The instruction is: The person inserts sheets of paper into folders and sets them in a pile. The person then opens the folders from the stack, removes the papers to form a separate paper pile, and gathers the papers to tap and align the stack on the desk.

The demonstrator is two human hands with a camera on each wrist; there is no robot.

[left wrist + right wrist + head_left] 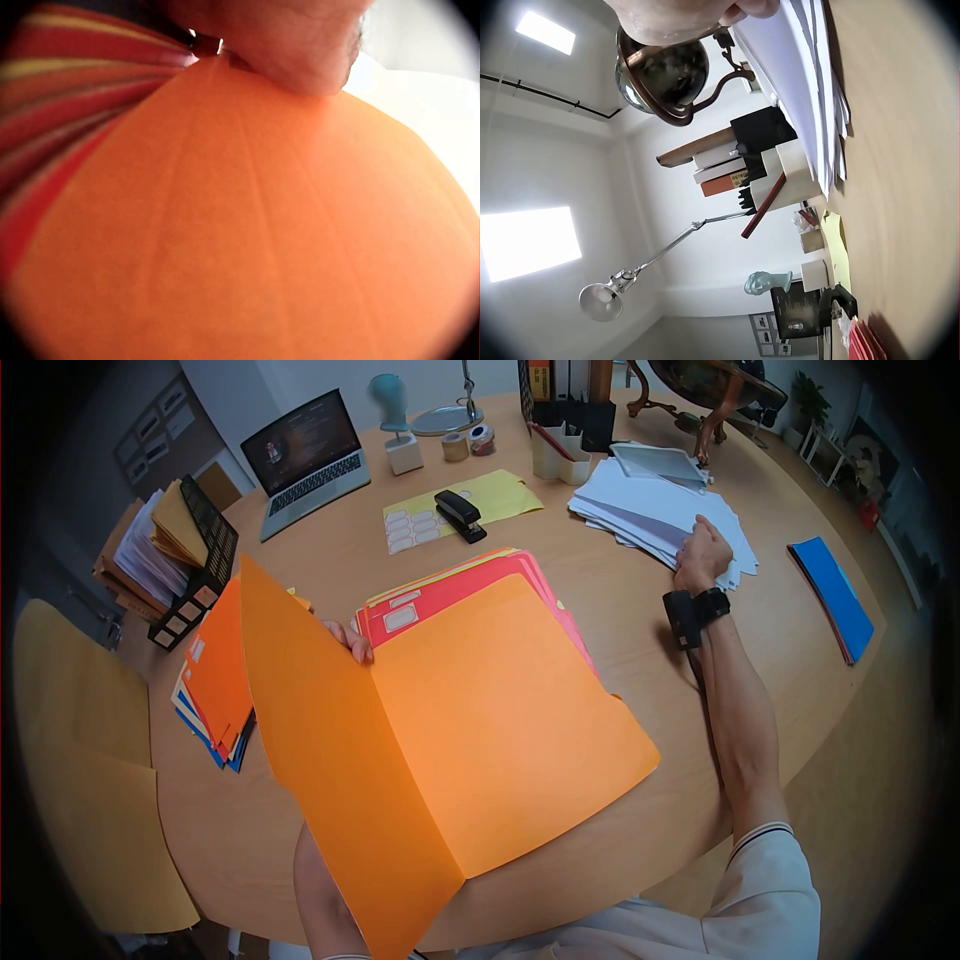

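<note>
An orange folder (510,710) lies spread on a pile of red and yellow folders, its left cover (340,760) raised. My left hand (350,642) holds it near the fold, with fingertips showing past the cover and the rest hidden behind it. In the left wrist view the orange card fills most of the picture below the heel of that hand (277,45). Over at the right, my right hand (704,552) is at the stack of white paper (625,510), fingers curled at the top sheet, which bows up beside them.
Beyond the folders lie a black stapler (460,517) and yellow sheets (505,495). A laptop (308,460) stands at the back left, near a file rack (205,550). More folders (215,680) lie left, a blue folder (832,598) right. A pen holder (556,458) stands behind the paper.
</note>
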